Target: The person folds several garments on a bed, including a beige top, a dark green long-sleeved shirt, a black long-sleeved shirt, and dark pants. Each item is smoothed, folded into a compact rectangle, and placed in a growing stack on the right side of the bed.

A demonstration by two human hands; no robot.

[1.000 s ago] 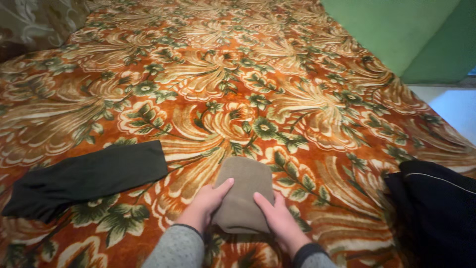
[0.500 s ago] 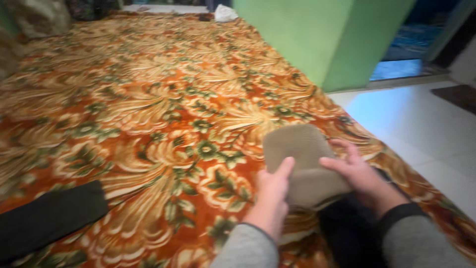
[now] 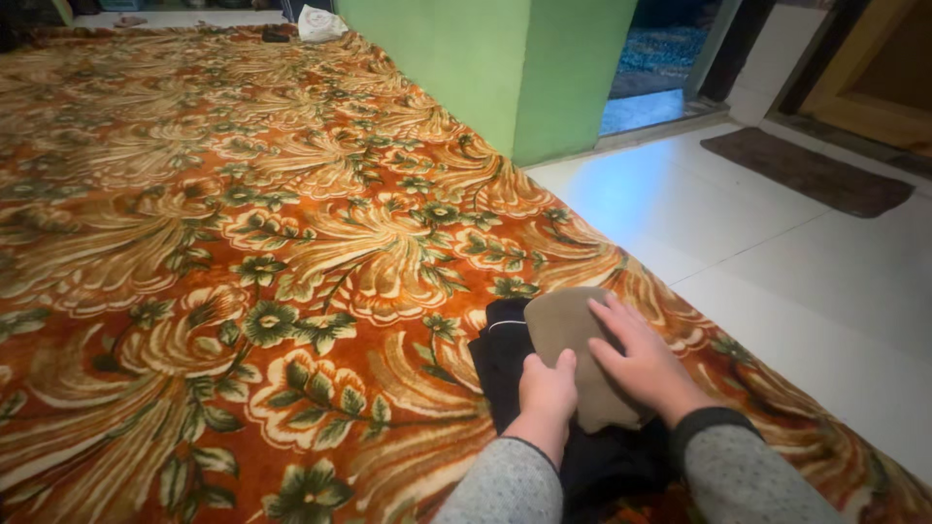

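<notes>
A folded tan cloth lies on top of a folded black garment near the right edge of an orange floral blanket. My left hand rests on the cloth's near left edge, fingers curled over it. My right hand lies flat on the cloth's right side, fingers spread and pressing down. Both arms wear grey sleeves.
A green pillar stands at the blanket's far right corner. White tiled floor runs along the right, with a dark doormat near a doorway. A small white object lies at the blanket's far edge.
Both hands carried the tan cloth to the right, off the blanket's middle, and set it down on the black garment. The view turned right; the dark cloth on the left left the view.
</notes>
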